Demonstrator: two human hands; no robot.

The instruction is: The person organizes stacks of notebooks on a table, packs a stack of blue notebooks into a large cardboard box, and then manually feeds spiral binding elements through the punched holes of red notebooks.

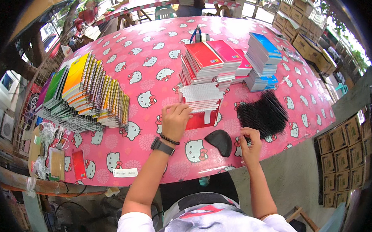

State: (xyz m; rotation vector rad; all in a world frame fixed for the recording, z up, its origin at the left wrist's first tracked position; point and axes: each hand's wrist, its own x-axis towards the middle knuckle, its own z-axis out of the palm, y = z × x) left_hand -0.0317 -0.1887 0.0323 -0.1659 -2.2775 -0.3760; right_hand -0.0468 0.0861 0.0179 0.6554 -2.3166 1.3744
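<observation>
My left hand (177, 120) rests at the left edge of a stack of unbound notebooks (201, 96), its fingers lightly bent and apart. White page edges face up on that stack, and a red cover (200, 120) shows at its near side. My right hand (251, 148) is closed by the table's front edge, fingertips pinched around something small and dark that I cannot make out. Just beyond it lies a pile of black spiral binding coils (264, 114). A black half-round flat piece (219, 142) sits between my two hands.
Red and pink notebook stacks (204, 59) and blue ones (264, 50) stand farther back. Spiral-bound notebooks (79, 85) fill the left side. Blue-handled pliers (197, 34) are at the back. A small red notebook (79, 164) and box (42, 155) lie front left.
</observation>
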